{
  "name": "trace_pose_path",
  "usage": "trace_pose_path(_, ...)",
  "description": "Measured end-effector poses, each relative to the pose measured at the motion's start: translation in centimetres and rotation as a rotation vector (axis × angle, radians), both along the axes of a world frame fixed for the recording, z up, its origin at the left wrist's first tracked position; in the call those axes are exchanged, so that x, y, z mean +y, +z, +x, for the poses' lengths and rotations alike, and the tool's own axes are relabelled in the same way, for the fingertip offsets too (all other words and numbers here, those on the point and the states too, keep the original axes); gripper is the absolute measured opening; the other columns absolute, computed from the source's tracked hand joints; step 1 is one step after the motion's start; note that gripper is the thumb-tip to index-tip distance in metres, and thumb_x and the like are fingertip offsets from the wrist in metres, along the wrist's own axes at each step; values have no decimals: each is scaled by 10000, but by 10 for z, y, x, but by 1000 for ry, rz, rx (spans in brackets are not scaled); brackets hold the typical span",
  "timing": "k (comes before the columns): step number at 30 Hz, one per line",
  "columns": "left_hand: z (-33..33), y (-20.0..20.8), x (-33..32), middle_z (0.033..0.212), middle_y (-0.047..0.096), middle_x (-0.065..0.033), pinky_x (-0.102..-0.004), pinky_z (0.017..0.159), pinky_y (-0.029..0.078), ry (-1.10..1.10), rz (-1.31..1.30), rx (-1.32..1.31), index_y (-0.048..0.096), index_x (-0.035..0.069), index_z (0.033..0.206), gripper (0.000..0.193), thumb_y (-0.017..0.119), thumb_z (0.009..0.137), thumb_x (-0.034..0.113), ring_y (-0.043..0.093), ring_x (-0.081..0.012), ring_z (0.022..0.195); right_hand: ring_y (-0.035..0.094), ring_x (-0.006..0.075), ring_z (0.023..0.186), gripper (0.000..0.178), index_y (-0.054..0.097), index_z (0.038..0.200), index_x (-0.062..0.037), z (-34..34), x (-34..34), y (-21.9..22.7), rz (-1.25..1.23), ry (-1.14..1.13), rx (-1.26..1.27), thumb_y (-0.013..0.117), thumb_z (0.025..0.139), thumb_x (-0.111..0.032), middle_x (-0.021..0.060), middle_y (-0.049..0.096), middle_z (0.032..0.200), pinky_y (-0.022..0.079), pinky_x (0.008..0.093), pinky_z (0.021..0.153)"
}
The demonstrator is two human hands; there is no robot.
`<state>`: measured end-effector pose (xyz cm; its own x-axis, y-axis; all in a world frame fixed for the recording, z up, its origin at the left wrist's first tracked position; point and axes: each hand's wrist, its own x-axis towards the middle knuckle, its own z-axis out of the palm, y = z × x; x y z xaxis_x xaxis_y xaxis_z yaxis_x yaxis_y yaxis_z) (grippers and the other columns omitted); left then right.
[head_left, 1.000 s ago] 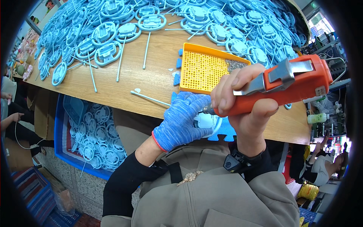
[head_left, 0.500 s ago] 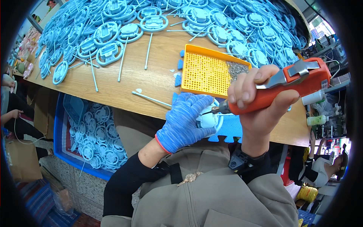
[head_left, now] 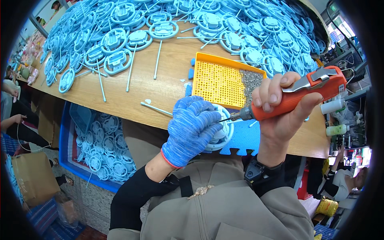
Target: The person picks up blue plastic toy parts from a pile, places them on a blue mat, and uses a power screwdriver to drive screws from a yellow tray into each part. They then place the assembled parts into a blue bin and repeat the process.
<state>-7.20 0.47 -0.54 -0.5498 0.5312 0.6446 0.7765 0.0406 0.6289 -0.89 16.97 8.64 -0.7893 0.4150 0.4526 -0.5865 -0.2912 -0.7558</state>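
Note:
My left hand [head_left: 190, 130], in a blue knit glove, grips a light-blue plastic toy steering wheel [head_left: 226, 136] at the table's near edge. Its fingers lie over the wheel's left side and hide much of the hub. In my bare right hand [head_left: 277, 130] is an orange electric screwdriver [head_left: 320, 90] with a metal clip. The thin bit [head_left: 225, 119] slants down to the left, its tip at the wheel's hub beside my gloved fingertips. Whether the tip sits in a screw is too small to tell.
A yellow perforated tray [head_left: 216, 82] with small screws [head_left: 251, 79] stands just beyond my hands. Blue foam matting [head_left: 245, 138] lies under the work. Many similar wheels [head_left: 162, 29] with thin rods heap across the table [head_left: 150, 92]. More wheels fill a blue bin [head_left: 64, 140] at lower left.
The screwdriver has shifted slightly right and its bit tip has moved on the hub. My left fingers have drawn in and bent, and more of the wheel's right rim shows.

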Motion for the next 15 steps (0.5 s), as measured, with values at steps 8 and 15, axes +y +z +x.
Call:
trace_pose_path(8,1,2,-3,914,639,-85,-394,846,453,-49,9,7,689,69,854,231,733,630,34,584,-302,936,472,137,500,706,498,950,-92,2,-7,2,18,73,54,427,782,-774,20,515,634,428,290,478)
trace_pose_path(15,4,9,-9,922,640,-67,-411,877,418,-121,-14,-50,726,102,876,236,763,643,121,567,-298,952,548,171,548,723,496,957,-51,0,-4,5,119,352,183,562,719,-731,63,559,641,465,305,517)
